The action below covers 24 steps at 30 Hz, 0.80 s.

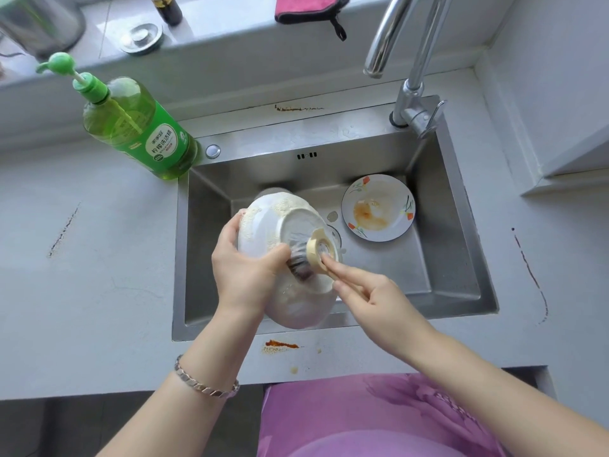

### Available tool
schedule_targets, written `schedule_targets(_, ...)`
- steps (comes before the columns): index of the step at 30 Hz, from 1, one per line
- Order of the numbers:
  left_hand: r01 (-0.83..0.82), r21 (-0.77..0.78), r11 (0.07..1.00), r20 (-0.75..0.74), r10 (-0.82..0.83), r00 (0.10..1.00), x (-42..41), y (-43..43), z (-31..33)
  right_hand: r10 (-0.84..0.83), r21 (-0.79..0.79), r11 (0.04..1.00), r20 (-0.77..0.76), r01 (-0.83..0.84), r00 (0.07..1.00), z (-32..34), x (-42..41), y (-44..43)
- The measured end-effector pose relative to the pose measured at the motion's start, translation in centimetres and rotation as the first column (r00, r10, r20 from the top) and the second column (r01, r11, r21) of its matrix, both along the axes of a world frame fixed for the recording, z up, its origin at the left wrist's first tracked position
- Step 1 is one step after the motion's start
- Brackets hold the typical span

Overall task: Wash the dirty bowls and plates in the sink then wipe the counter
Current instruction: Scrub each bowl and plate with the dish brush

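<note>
While held upturned, the white bowl (263, 222) looks sudsy.

The round white ceramic bowl (273, 222) was speckled cream, matching the cream-topped dark-bristled brush (313, 248). The round white plate (378, 192) bore orange flowers, green leaves and an orange-brown smear. The plastic soap bottle (138, 127) was green; the pale grey counter (99, 275) showed reddish-brown streaks.

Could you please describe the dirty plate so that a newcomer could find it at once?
Look into the steel sink, at its far right corner below the faucet. The plate sits there, apart from the white bowl being scrubbed. Its flower-painted rim and orange smear set it apart.
</note>
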<state>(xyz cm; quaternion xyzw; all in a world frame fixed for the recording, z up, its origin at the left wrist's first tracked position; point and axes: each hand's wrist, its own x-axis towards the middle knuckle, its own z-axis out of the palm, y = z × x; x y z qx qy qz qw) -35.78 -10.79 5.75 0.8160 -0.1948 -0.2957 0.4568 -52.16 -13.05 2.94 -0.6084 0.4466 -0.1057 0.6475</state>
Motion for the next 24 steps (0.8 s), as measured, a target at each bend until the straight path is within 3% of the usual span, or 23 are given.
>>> schedule_targets(5,0.164,-0.002,0.986,-0.02,-0.164,0.986,0.3,0.1,0.1,-0.019,-0.044,0.999,-0.105,0.015,0.994,-1.5,-1.9,-1.4)
schedule_targets(10,0.453,0.045,0.891,-0.021,-0.452,0.892,-1.2,-1.5,-1.7,-0.258,-0.024,0.966,-0.16,0.257,0.953,-3.4,-6.9,-2.8)
schedule_targets(15,0.676,0.216,0.705,0.007,-0.693,0.721,-4.2,-4.6,-6.4,-0.431,-0.045,0.9,-0.227,0.433,0.873,-4.3,-11.3,-5.6)
schedule_targets(21,0.797,0.452,0.401,0.059,-0.905,0.422,-6.7,-6.3,-13.0,-0.475,-0.026,0.873,-0.277,0.488,0.835,-6.1,-13.8,-6.6)
schedule_targets(24,0.794,0.492,0.358,0.041,-0.92,0.39,-6.9,-5.9,-15.4,-0.487,0.08,0.847,-0.282,0.526,0.827,-7.3,-13.7,-6.1)
